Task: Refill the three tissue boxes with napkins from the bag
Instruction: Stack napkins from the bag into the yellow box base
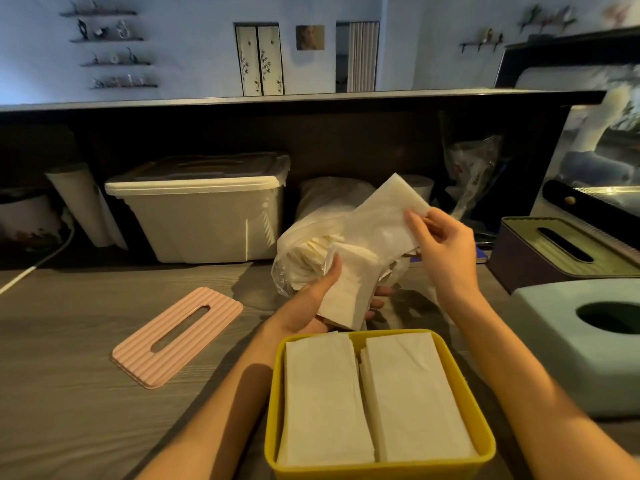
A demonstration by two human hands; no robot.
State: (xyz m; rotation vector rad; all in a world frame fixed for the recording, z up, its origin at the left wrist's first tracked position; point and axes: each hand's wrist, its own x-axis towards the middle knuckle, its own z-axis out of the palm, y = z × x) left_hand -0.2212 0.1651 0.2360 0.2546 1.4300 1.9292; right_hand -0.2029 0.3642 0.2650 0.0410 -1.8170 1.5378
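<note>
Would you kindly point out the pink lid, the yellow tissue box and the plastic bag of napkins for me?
pink lid [145, 355]: head view, on the ribbed top left of its slot.
yellow tissue box [464, 382]: head view, on its right rim.
plastic bag [298, 244]: head view, on its clear left side.

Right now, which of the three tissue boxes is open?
The yellow tissue box nearest the camera: lidless, two napkin stacks showing. The purple box and pale blue box on the right keep their slotted tops.
</note>
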